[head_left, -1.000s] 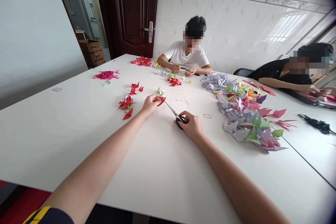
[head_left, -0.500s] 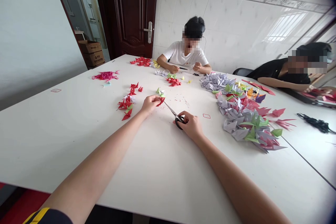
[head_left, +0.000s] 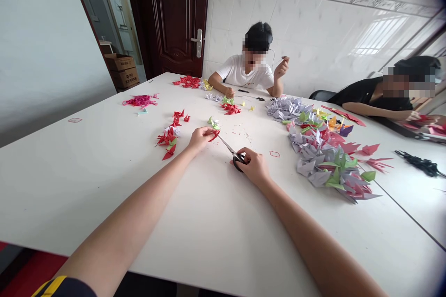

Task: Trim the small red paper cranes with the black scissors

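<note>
My left hand [head_left: 202,138] pinches a small red folded paper piece [head_left: 215,134] above the white table [head_left: 195,222]. My right hand [head_left: 253,163] is closed on the black handles of a pair of scissors [head_left: 228,147], whose blade tips touch or nearly touch the red paper. A pale green and white paper crane [head_left: 213,123] lies just beyond my left fingers. To the left of that hand sits a row of red cranes [head_left: 167,137] with some green and white among them. Tiny paper scraps are scattered past the scissors.
A large pile of grey, pink and green cranes [head_left: 324,153] covers the table's right part. Red cranes [head_left: 188,81] and pink string [head_left: 140,100] lie farther back. Two people sit across and at the right. A black cord [head_left: 420,162] lies near the right edge.
The person across has raised one hand from the table to about shoulder height. My hands, the red paper and the scissors have hardly moved.
</note>
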Demonstrator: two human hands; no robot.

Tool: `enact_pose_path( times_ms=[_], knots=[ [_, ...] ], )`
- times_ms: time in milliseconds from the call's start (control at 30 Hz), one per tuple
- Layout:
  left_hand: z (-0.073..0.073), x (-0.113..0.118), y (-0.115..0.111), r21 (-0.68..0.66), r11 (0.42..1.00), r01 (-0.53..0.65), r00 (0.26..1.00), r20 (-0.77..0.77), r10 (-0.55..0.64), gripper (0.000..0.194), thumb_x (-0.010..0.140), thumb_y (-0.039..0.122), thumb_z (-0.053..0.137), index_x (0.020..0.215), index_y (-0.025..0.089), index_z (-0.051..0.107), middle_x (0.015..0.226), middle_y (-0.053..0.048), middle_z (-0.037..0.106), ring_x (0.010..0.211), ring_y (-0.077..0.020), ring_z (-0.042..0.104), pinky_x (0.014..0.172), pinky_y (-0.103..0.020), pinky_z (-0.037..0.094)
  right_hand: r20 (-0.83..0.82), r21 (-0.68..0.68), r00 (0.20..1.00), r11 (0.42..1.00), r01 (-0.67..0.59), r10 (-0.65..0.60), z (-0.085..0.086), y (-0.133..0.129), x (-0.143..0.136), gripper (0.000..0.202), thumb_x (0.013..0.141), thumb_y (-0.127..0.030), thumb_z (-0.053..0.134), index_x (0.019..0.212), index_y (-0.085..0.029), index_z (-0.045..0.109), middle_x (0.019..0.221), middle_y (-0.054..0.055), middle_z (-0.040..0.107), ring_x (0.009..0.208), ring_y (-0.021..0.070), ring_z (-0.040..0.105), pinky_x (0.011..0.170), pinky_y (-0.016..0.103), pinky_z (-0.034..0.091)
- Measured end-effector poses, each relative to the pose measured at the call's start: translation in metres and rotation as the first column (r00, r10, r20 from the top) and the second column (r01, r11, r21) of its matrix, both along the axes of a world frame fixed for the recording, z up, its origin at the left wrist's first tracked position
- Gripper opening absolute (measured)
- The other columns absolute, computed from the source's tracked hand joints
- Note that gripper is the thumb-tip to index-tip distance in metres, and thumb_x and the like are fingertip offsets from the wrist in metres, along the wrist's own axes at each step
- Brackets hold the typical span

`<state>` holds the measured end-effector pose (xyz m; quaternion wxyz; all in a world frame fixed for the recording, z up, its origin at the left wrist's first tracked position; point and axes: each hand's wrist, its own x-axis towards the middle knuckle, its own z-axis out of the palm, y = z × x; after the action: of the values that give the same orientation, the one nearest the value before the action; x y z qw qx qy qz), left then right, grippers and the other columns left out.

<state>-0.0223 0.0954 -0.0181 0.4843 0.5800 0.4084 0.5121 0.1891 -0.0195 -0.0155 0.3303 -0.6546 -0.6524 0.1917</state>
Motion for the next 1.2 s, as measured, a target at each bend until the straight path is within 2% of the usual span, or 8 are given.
enact_pose_path(
  times_ms=[1200],
  knots=[
    [-0.0039, -0.0007, 0.0019, 0.018, 1.0, 0.007, 0.997, -0.08, -0.005, 0.023, 0.067, 0.025, 0.071, 0.088, 0.015, 0.072, 0.077, -0.005, 0.07, 0.069, -0.0147, 0.06, 0.072, -0.029, 0.046, 0.005, -0.014, 1.0, 1.0, -0.008, 0.008, 0.0005, -0.0001, 0.0001, 0.031, 0.07, -0.05, 0.067, 0.091, -0.026, 0.066, 0.059, -0.005, 0.046, 0.054, 0.0132, 0.041, 0.052, 0.025, 0.027]
  ],
)
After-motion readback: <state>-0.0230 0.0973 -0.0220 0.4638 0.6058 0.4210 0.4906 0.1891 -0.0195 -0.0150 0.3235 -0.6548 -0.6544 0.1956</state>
